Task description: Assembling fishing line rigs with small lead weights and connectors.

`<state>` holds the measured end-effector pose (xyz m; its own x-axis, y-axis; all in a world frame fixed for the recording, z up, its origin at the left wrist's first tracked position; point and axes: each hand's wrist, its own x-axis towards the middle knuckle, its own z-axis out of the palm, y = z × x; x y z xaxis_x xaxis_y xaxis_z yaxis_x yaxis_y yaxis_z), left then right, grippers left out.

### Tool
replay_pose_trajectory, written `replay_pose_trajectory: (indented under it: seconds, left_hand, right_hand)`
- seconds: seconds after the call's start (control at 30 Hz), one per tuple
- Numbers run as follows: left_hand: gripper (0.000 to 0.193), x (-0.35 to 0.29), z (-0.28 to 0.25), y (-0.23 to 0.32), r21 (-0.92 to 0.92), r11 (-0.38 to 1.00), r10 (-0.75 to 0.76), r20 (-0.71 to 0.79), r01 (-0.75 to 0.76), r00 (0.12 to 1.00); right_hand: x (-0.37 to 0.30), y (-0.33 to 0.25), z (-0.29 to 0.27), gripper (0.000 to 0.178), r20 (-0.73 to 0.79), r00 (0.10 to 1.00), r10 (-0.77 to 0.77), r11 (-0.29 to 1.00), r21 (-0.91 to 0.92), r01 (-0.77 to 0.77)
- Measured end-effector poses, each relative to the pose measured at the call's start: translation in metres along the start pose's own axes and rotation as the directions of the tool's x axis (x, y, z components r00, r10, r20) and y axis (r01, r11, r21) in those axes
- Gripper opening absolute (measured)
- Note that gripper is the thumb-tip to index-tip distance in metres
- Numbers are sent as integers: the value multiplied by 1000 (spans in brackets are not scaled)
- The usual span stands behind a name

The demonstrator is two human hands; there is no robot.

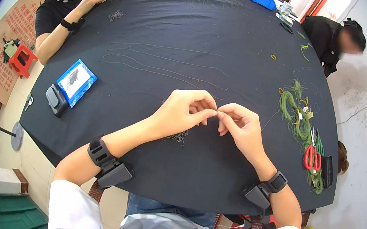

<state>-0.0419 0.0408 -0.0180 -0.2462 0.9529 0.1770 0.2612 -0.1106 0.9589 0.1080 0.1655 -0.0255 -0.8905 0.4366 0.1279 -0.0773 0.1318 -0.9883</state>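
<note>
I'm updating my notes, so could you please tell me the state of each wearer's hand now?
Left hand: pinched closed; anything held is too small to tell.
Right hand: also pinched closed; whether it holds anything cannot be told.

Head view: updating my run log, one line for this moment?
left hand: pinched; right hand: pinched, meeting left; anything held: can't tell; strands: beyond hands; red-handled scissors: right

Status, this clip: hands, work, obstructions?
Left hand, right hand pinching, tips together; anything held too small to tell. Thin strands lie beyond. Red-handled scissors right, apart from hands.
</note>
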Motion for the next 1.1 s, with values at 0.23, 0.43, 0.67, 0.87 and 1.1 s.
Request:
replay_pose_trajectory:
  seconds: [0.23,0.43,0.67,0.87,1.1]
  left_hand:
    - [10,-1,2,-3,-9,1000,26,-21,-26,999]
    - [9,-3,2,-5,130,988,95,-132,-77,987]
    - [9,-5,8,-2,288,952,209,-384,-99,899]
    - [9,-9,1,-4,372,928,185,-532,32,826]
    - [10,-8,-2,5,397,911,121,-516,111,848]
  right_hand:
    - [-2,1,-1,10,-22,1000,7,994,-110,-10]
    - [-3,1,-5,8,-69,998,-15,983,-182,2]
    - [-11,-4,-7,6,-158,984,-81,945,-325,25]
    - [-16,0,0,3,-190,940,-283,819,-559,133]
    - [-13,-12,1,7,-167,949,-269,797,-591,122]
